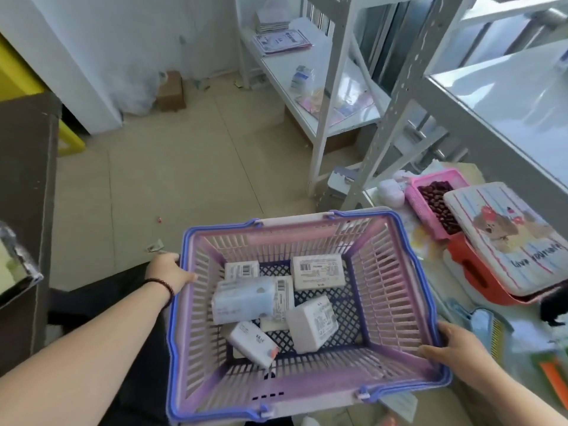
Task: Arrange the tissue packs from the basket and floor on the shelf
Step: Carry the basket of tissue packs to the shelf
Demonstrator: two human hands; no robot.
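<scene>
A pink plastic basket (396,290) with blue handles is held up in front of me. My left hand (169,272) grips its left rim and my right hand (458,355) grips its right rim near the front corner. Several white tissue packs lie loose on the basket's blue mesh bottom, among them a large pale-blue pack (242,299), a barcode-labelled pack (318,272) and a tilted pack (312,327). A white metal shelf (504,96) stands at the right, its glossy surface bare.
A second white shelf unit (295,78) with papers and small packs stands at the back. Right of the basket sit a pink tray of dark pieces (430,198), a bear-print box (507,238) on an orange case, and clutter. A dark counter (27,192) lines the left. Tiled floor (172,167) spreads ahead.
</scene>
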